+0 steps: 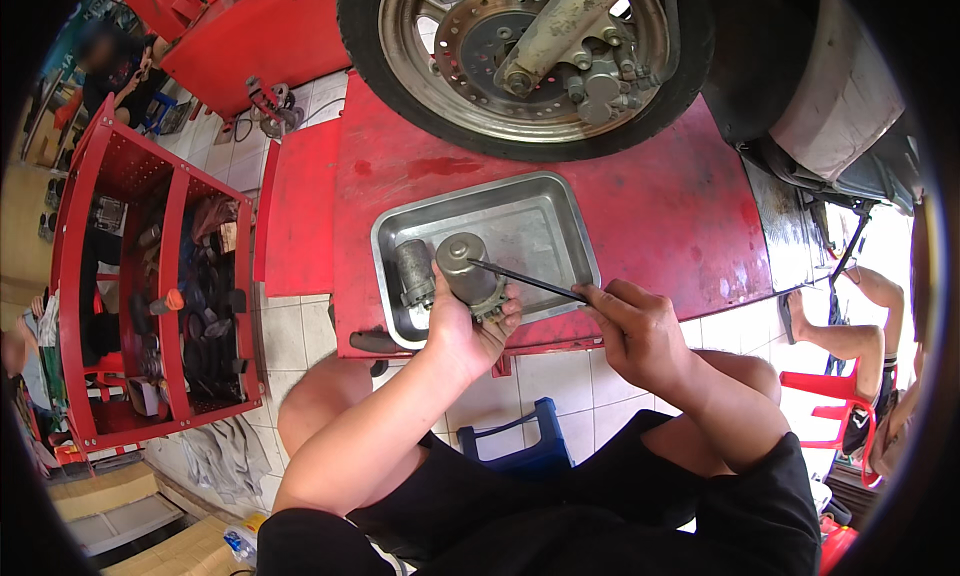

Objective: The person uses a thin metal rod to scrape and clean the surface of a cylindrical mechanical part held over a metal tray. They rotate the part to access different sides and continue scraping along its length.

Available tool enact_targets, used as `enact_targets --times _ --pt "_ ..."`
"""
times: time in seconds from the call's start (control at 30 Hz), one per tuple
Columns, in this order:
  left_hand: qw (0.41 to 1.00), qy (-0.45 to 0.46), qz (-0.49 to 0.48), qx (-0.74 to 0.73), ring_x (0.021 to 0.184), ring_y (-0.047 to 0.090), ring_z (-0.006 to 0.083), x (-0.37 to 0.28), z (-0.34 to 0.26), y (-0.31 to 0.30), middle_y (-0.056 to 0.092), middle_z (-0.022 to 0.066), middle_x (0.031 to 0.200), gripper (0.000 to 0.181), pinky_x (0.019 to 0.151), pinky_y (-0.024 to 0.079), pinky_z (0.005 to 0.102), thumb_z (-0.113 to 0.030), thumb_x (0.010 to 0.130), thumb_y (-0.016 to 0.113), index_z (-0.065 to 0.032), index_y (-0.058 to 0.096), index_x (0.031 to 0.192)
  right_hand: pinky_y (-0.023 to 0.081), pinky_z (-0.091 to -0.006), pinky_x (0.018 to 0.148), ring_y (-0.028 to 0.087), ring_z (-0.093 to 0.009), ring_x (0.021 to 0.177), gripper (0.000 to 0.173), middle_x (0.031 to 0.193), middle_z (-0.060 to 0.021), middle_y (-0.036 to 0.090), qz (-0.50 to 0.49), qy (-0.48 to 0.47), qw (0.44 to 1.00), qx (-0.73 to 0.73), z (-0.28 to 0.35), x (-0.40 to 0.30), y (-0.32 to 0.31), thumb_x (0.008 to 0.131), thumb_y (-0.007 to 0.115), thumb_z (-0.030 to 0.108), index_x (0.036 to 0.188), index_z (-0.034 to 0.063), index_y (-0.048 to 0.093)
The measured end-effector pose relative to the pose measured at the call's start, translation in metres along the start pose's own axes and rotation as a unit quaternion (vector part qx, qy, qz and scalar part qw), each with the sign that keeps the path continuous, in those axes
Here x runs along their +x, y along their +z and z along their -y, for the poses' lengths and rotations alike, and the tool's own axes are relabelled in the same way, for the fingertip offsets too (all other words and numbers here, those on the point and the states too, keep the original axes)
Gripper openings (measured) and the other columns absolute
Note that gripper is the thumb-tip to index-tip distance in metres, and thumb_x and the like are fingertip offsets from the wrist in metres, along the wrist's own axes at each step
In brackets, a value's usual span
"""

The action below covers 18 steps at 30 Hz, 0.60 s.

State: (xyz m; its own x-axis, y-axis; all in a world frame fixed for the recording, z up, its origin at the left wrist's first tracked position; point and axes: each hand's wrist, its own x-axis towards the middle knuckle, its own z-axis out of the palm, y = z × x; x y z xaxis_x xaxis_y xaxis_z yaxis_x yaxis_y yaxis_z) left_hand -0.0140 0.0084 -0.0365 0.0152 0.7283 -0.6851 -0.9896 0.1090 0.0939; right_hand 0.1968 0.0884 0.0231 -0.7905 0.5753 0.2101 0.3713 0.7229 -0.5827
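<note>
In my left hand (469, 325) is a cylindrical metal motor (466, 265), probably a starter motor, held over the left part of a steel tray (551, 182). My right hand (637, 325) grips a thin dark metal tool (532, 280), whose exact kind I cannot tell. The tool's tip lies at the motor's rounded end; whether it touches is hard to see. A second, smaller metal cylinder (415, 268) with a toothed or ribbed lower end rests in the tray, left of the held motor.
The tray sits on a red lift platform (660, 223) below a motorcycle's front wheel (420, 118) with a brake disc. A dark handle (373, 342) lies at the platform's front edge. Left stands a red tool cart (176, 276); a blue stool (525, 445) is beneath me. Other people sit left and right.
</note>
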Motion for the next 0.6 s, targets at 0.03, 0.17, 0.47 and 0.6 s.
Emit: enact_targets --times 0.03,0.17,0.47,0.6 --pt "1.000 0.009 -0.011 0.000 0.065 0.051 0.0220 -0.0014 0.0000 0.0020 0.057 0.0125 0.080 0.046 0.058 0.042 0.0308 -0.047 0.099 0.036 -0.0049 0.056 0.098 0.049 -0.0414 0.052 0.060 -0.032 0.060 0.032 0.078 -0.0120 0.056 0.002 -0.003 1.000 -0.003 -0.0006 -0.0008 0.0002 0.083 0.060 -0.003 0.115 0.0010 0.066" --pt "1.000 0.014 -0.009 -0.005 0.065 0.051 0.0219 -0.0023 -0.0016 -0.0003 0.056 0.0128 0.081 0.045 0.057 0.042 0.0312 -0.045 0.099 0.037 -0.0047 0.056 0.098 0.048 -0.0405 0.051 0.059 -0.031 0.060 0.033 0.077 -0.0120 0.056 0.010 -0.026 1.000 -0.014 -0.0003 -0.0027 0.0010 0.082 0.060 -0.005 0.114 0.0000 0.066" --pt "1.000 0.011 -0.002 -0.012 0.064 0.051 0.0220 0.0000 -0.0029 -0.0046 0.056 0.0142 0.084 0.046 0.056 0.042 0.0309 -0.045 0.100 0.035 -0.0047 0.056 0.098 0.048 -0.0407 0.051 0.059 -0.030 0.060 0.035 0.077 -0.0105 0.055 0.009 -0.034 0.999 -0.025 0.0020 -0.0016 0.0010 0.081 0.060 -0.004 0.114 0.0009 0.066" --pt "1.000 0.019 -0.006 -0.009 0.064 0.051 0.0220 -0.0013 -0.0028 -0.0027 0.056 0.0142 0.084 0.047 0.056 0.042 0.0311 -0.047 0.100 0.035 -0.0048 0.056 0.099 0.048 -0.0406 0.050 0.059 -0.029 0.059 0.036 0.077 -0.0102 0.054 0.010 -0.034 0.999 -0.030 0.0020 -0.0025 0.0005 0.079 0.060 -0.005 0.114 0.0010 0.066"
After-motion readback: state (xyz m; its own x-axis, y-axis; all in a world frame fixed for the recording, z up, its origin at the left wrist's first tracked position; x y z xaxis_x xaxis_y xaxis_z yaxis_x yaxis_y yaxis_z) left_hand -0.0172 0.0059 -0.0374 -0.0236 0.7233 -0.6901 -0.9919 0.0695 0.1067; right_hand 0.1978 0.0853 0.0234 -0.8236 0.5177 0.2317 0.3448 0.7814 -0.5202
